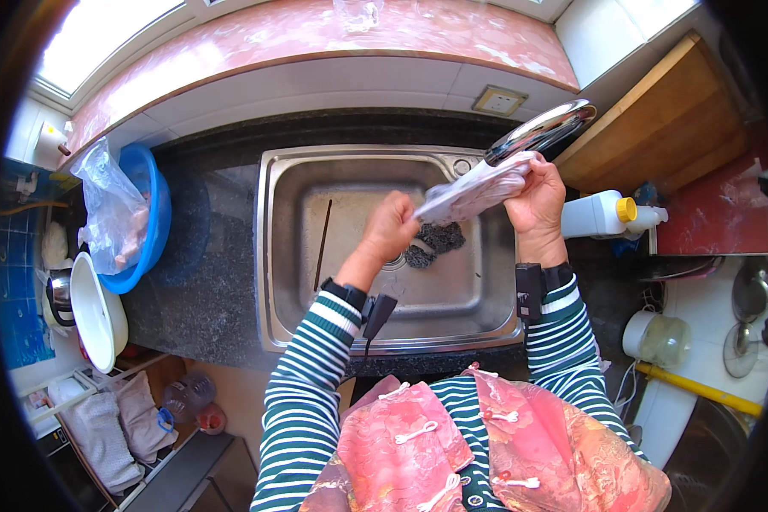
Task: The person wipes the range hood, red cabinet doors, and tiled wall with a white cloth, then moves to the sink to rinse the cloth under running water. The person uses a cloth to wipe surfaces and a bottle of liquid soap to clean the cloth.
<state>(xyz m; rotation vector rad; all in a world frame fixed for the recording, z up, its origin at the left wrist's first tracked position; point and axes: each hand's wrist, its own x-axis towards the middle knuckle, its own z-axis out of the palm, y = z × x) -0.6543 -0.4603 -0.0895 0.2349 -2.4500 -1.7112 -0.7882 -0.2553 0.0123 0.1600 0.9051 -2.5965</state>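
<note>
A whitish, wet-looking cloth point(473, 190) is stretched over the stainless steel sink point(297, 281). My left hand point(387, 229) clenches its lower left end in a fist. At its upper right end my right hand point(537, 200) pinches the bunched fabric, close beneath the chrome faucet point(541, 131). Below the cloth, steel wool scourers point(436, 244) lie beside the drain, partly hidden by the cloth and my left hand. A thin dark stick point(323, 246) rests in the left part of the basin.
Left on the dark counter stand a blue basin point(160, 227) holding a clear plastic bag point(112, 208) and a tilted white basin point(96, 313). Right of the sink are a jug with a yellow cap point(592, 214) and a leaning wooden board point(659, 121).
</note>
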